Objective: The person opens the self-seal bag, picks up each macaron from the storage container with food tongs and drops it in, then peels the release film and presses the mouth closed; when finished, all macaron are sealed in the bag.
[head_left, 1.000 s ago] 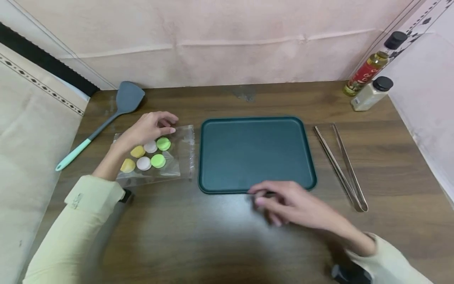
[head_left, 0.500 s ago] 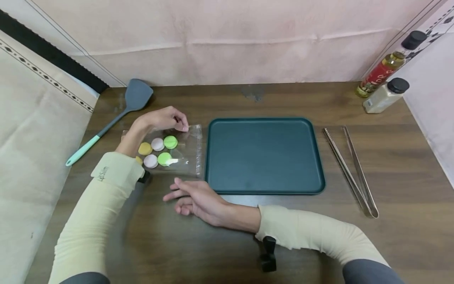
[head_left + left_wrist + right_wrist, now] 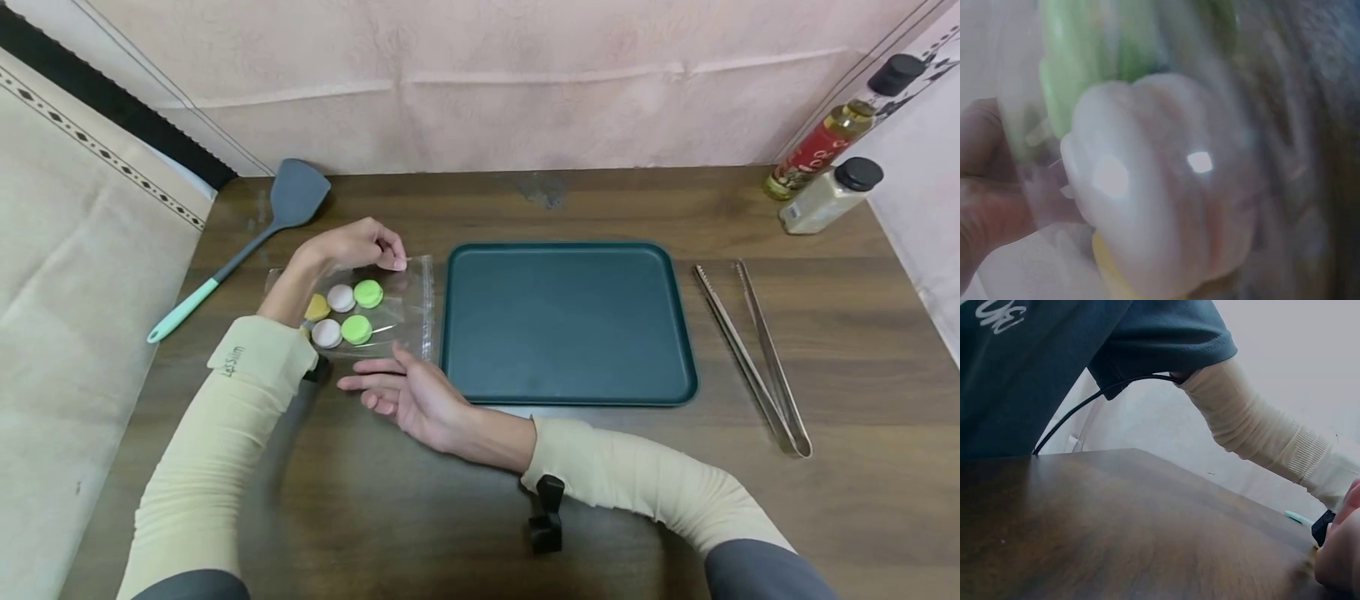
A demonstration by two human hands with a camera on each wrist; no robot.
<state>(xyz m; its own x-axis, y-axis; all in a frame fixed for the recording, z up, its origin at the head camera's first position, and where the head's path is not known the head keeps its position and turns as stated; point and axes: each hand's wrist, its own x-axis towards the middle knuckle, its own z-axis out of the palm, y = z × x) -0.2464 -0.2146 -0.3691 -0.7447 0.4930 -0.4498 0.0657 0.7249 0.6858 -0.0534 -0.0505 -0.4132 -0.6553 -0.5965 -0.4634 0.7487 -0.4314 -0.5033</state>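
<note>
A clear plastic zip bag (image 3: 408,321) holds green macarons (image 3: 368,293), pale white macarons (image 3: 327,333) and yellow ones (image 3: 317,307), left of the tray. At the bag's far right corner, my left hand (image 3: 358,245) pinches the edge between thumb and curled fingers. Through the film, a white macaron (image 3: 1129,187) looms large in the left wrist view. My right hand (image 3: 416,398) is beside the bag's near right corner, thumb up by the edge, fingers extended and loose. The left forearm partly hides the yellow macarons.
A dark green tray (image 3: 570,325) lies right of the bag, with metal tongs (image 3: 753,362) beyond it. A grey spatula (image 3: 247,250) with a mint handle rests at the left. An oil bottle (image 3: 817,154) and a black-capped jar (image 3: 831,197) stand at the back right.
My right hand has swung left from the tray's front edge to the bag's near corner. My left fingers have moved right and curled at the bag's far corner. The view has shifted slightly.
</note>
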